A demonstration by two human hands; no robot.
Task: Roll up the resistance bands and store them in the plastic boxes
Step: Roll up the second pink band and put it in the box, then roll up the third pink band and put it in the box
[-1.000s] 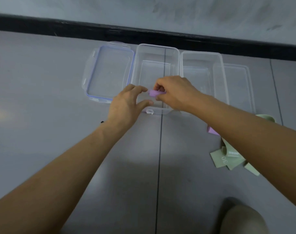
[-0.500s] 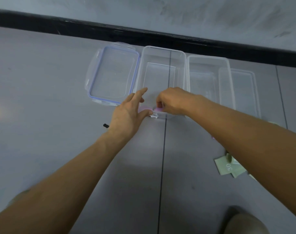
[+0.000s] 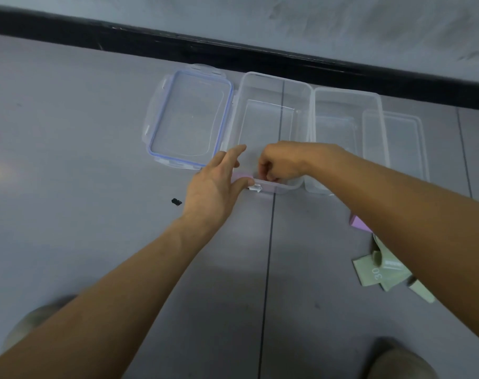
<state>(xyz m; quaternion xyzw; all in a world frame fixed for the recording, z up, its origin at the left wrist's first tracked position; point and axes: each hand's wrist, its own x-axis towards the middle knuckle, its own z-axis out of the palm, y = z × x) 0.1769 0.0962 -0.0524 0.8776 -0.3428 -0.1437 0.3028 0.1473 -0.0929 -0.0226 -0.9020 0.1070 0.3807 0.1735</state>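
Right hand went down into the box
It pinches the purple band; left hand is open

A single wide-angle camera is riding on the person's head, pointing forward and steeply down at the grey floor. It is sitting close to the work. Both bare forearms are entering from the bottom corners and filling much of the frame, and the left hand and right hand are meeting just above the centre, at the near edge of a clear box. The black skirting is slanting across the top with wall above it, and blurred shoe tips are showing along the bottom edge.
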